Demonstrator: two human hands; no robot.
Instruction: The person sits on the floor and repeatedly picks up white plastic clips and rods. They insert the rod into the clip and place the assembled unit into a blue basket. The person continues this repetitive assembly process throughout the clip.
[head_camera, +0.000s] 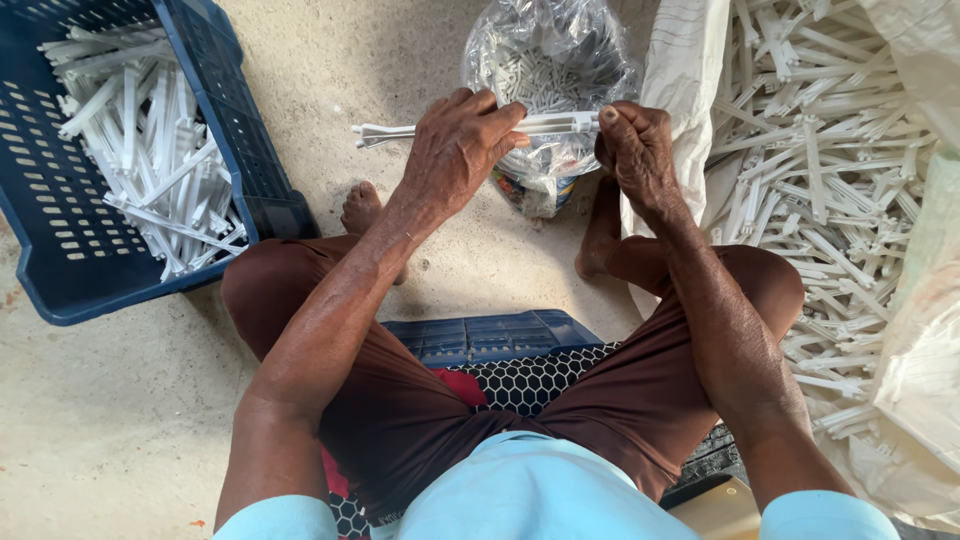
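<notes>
Closest in, you sit on an upturned blue plastic crate (490, 335) on the sandy floor. Your left hand (458, 148) wraps shut around a long white plastic strip (470, 128), held level so its end meets your right hand (632, 148), whose fingers pinch closed on the tip. Beyond them sits a clear plastic bag of small white pieces (550, 60). A slotted blue plastic bin (215, 110) of strips lies left, and a white woven sack (690, 70) of strips right, both within reach.
</notes>
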